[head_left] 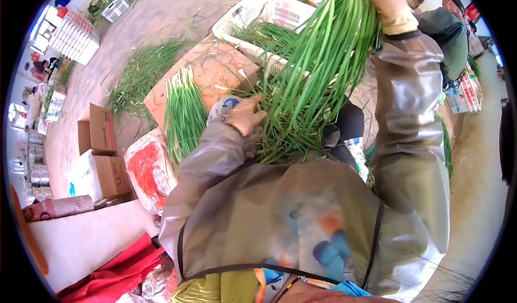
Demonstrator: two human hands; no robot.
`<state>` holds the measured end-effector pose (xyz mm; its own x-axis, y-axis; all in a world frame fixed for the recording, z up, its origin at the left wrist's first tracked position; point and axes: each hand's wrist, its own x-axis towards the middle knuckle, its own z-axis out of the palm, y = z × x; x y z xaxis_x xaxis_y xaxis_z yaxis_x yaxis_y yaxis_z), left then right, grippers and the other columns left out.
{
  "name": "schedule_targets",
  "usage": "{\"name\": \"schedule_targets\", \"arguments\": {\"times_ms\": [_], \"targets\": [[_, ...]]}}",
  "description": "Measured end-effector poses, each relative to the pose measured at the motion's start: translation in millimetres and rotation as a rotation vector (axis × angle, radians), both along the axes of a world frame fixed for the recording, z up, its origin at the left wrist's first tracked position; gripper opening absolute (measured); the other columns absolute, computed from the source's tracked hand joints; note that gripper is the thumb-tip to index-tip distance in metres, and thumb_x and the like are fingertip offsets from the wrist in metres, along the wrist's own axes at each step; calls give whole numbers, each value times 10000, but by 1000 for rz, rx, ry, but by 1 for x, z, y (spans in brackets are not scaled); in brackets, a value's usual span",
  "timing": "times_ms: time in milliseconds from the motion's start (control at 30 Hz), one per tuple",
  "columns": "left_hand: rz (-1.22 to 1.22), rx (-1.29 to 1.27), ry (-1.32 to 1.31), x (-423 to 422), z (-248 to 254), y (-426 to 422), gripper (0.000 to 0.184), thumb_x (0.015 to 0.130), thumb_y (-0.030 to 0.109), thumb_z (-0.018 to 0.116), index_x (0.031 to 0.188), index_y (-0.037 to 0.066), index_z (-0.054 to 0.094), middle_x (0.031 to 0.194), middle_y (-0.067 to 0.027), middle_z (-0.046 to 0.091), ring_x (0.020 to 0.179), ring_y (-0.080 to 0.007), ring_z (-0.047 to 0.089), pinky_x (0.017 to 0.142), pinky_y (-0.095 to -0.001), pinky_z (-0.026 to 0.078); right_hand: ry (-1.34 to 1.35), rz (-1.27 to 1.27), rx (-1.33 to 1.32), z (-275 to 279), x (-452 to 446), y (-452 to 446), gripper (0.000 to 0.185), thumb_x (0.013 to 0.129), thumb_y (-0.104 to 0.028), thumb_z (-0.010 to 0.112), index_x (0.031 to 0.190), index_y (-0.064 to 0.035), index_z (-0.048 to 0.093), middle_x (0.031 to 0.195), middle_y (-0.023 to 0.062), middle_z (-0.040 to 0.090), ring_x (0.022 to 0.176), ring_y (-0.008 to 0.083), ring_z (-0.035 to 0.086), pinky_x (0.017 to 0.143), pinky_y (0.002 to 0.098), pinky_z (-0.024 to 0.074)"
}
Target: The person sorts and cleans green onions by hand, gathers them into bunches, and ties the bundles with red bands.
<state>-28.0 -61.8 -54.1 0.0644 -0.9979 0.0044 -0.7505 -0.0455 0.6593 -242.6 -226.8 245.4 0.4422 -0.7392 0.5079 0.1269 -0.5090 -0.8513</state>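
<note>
My right hand (385, 4), in a pale glove, is raised at the top and closed round the upper end of a large bunch of green stalks (328, 55), which hangs down over my lap. Low beside the bunch, my left hand (245, 114), gloved too, touches the loose grass-like leaves (285, 133); its fingers are bent, and whether they grip anything is unclear. A smaller bunch with pale ends (184, 104) lies on a brown cardboard sheet (218, 61) to the left. Behind the hanging stalks, a white basket (258, 4) holds more green leaves.
Scattered leaves (145, 74) lie on the floor at the left. Cardboard boxes (97, 131) and a bag with red netting (148, 168) stand nearer. Another person (452, 39) is at the upper right. Stacked white crates (75, 36) are at the upper left.
</note>
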Motion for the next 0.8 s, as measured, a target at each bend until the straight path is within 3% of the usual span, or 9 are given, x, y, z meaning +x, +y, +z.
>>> {"name": "schedule_targets", "arguments": {"times_ms": [100, 167, 267, 467, 533, 567, 633, 700, 800], "targets": [[-7, -32, -195, 35, 48, 14, 483, 757, 287, 609, 1158, 28, 530, 983, -114, 598, 855, -208, 576, 750, -302, 462, -125, 151, 90, 4, -11, -2, 75, 781, -15, 614, 852, 2, 599, 702, 26, 597, 593, 108, 573, 517, 228, 465], [124, 592, 409, 44, 81, 23, 377, 792, 198, 607, 1138, 60, 547, 858, -61, 606, 624, -119, 571, 552, -236, 468, -185, 327, 167, 8, -5, 13, 53, 786, -15, 608, 836, -6, 597, 704, 29, 590, 576, 108, 561, 518, 226, 460], [75, 500, 563, 53, 88, 33, 321, 812, 116, 592, 1126, 60, 550, 766, -21, 598, 503, -53, 521, 430, -180, 407, 50, 41, 97, -8, 11, -6, 44, 783, -33, 632, 806, -24, 596, 659, 23, 588, 562, 102, 544, 524, 228, 446], [-488, 631, 882, 29, 155, 46, 505, 794, 208, 659, 1237, 45, 477, 804, -30, 612, 618, -82, 556, 510, -212, 441, 95, 27, -104, -20, 30, -4, 121, 788, -87, 655, 844, 9, 607, 729, 24, 601, 663, 119, 537, 615, 259, 440], [-446, 262, 956, 28, 159, 39, 606, 784, 231, 673, 1293, 35, 410, 864, -32, 616, 700, -88, 563, 551, -206, 445, 245, -18, -334, -24, 39, -3, 149, 786, -88, 647, 883, 8, 588, 730, 48, 607, 659, 133, 565, 602, 263, 464], [-360, 11, 935, 22, 168, 36, 625, 781, 240, 672, 1298, 25, 395, 884, -28, 614, 717, -89, 563, 570, -206, 445, 185, 250, 107, -42, 44, -14, 266, 763, -174, 686, 917, 37, 639, 838, 74, 656, 731, 131, 601, 683, 260, 491], [-146, -343, 903, 22, 190, 18, 647, 782, 228, 664, 1313, 20, 358, 1001, -60, 585, 820, -141, 570, 706, -254, 459, 60, 453, 149, -42, 52, 21, 240, 783, -164, 649, 949, 9, 644, 860, 45, 643, 790, 108, 588, 734, 230, 465], [-282, -584, 962, 23, 202, -5, 654, 780, 195, 661, 1323, 37, 333, 1117, -92, 526, 975, -193, 532, 849, -320, 421, -50, 613, 555, -40, 61, 57, 267, 761, -184, 671, 957, -5, 644, 864, 49, 642, 782, 107, 586, 732, 232, 464], [-384, -393, 1317, -5, 202, -13, 699, 705, 159, 746, 1282, 29, 373, 1140, -89, 516, 1069, -201, 488, 893, -324, 399, -106, 513, 314, -48, 88, 81, 299, 751, -199, 687, 946, 21, 628, 888, 61, 643, 812, 153, 605, 731, 282, 478]]}}
